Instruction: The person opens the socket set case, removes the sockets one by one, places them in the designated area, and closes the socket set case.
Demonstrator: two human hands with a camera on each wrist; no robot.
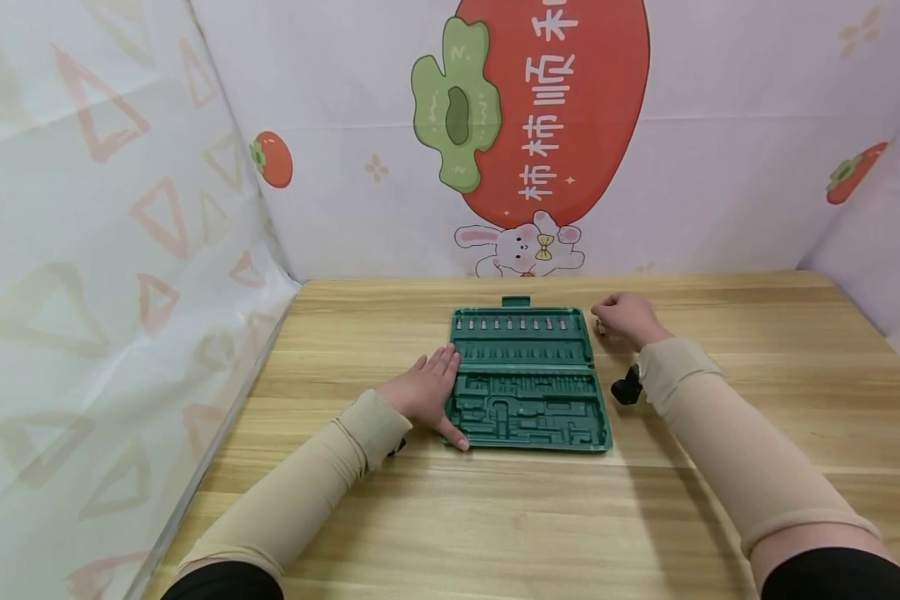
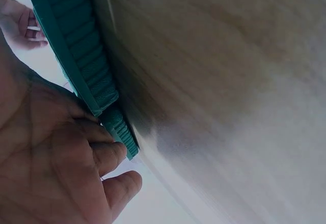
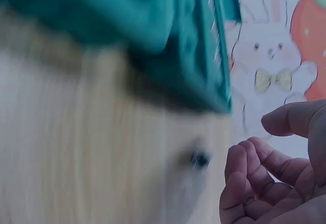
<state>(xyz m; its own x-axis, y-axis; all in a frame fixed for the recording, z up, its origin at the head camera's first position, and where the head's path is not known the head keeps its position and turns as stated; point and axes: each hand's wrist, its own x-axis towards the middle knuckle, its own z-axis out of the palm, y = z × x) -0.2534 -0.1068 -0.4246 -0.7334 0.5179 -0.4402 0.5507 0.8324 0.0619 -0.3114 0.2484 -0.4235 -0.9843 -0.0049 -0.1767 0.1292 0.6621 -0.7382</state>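
Observation:
A green plastic socket-set case (image 1: 532, 446) lies unfolded on the table, its moulded slots facing up. Small metal bits (image 1: 509, 324) stand in a row along its far half. My left hand (image 1: 427, 396) rests on the case's left edge, fingers extended and thumb at the near corner. Just beyond the case's right side, my right hand (image 1: 628, 318) hovers over a small metal piece (image 1: 600, 328). In the right wrist view, this hand's thumb and bent fingers are apart with nothing between them, and a small dark socket (image 3: 200, 159) sits on the wood beside them.
The wooden table (image 1: 780, 367) meets a printed cloth backdrop (image 1: 345, 217) at its far edge. Another cloth (image 1: 120, 333) hangs along the left side. A black wrist camera (image 1: 627, 387) sits under the right cuff, near the case's right edge.

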